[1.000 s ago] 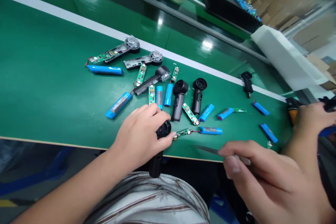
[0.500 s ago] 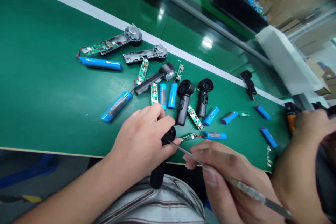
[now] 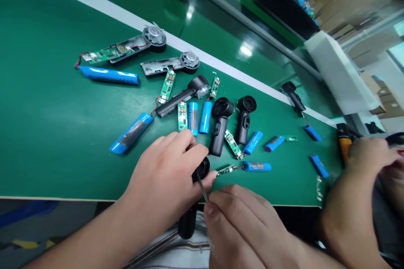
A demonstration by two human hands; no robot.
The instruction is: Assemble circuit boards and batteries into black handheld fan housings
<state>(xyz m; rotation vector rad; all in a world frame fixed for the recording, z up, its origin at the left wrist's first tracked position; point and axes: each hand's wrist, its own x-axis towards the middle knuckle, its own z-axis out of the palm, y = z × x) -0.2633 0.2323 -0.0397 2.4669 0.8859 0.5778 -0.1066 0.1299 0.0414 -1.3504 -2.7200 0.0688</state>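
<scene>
My left hand (image 3: 167, 168) is closed round the head of a black handheld fan (image 3: 187, 223), whose handle hangs down past the table's front edge. Between the thumb and fingers of my right hand (image 3: 243, 222) is a thin metal tool (image 3: 203, 188); its tip reaches into the fan's round head, and its kind is hard to make out. My hands cover much of the fan head. Just beyond my left hand lie a circuit board (image 3: 182, 115) and a blue battery cell (image 3: 193, 118). Another circuit board (image 3: 225, 170), wired to a blue battery (image 3: 257, 166), rests beside the fan head.
Black fan bodies (image 3: 219, 132), opened fan shells (image 3: 164, 67) and several wired batteries (image 3: 131, 133) are spread over the green table (image 3: 41, 134). A co-worker's arm (image 3: 350, 201) is at the right. Behind runs a rail (image 3: 240, 12), with a white block (image 3: 341, 71) at its right.
My right hand has moved left and turned, so the tool now stands steeper in the fan head. My left hand keeps its hold on the fan. The view has shifted slightly.
</scene>
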